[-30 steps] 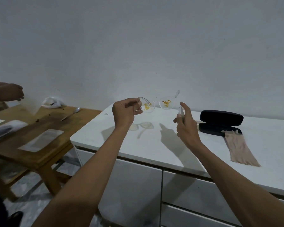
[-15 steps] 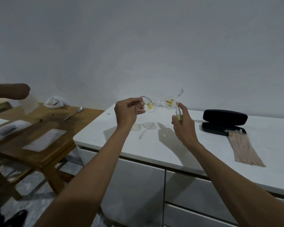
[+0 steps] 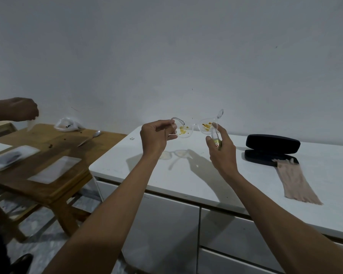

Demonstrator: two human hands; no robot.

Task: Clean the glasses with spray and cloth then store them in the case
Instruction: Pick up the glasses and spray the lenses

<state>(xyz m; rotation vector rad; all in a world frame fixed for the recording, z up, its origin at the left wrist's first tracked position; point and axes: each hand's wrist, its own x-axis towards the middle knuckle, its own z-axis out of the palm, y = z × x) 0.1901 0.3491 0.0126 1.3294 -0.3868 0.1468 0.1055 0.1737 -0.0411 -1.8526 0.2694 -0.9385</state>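
My left hand (image 3: 156,135) pinches the left side of clear-framed glasses (image 3: 194,127), held in the air above the white counter (image 3: 186,175). Both lenses carry yellow smears. My right hand (image 3: 222,149) grips a small spray bottle (image 3: 216,140) with its nozzle close under the right lens. A black glasses case (image 3: 271,149) lies open on the counter to the right. A pinkish cloth (image 3: 297,182) lies flat in front of the case, its top end touching the case's lower half.
A wooden table (image 3: 48,155) stands to the left with a spoon (image 3: 91,136), a crumpled plastic bag (image 3: 67,125) and flat white sheets. Another person's hand (image 3: 22,109) hovers over its far left. The counter has drawers below.
My right hand has brought the spray bottle up and left, from beside the glasses to right under the right lens. The other person's hand shifted slightly.
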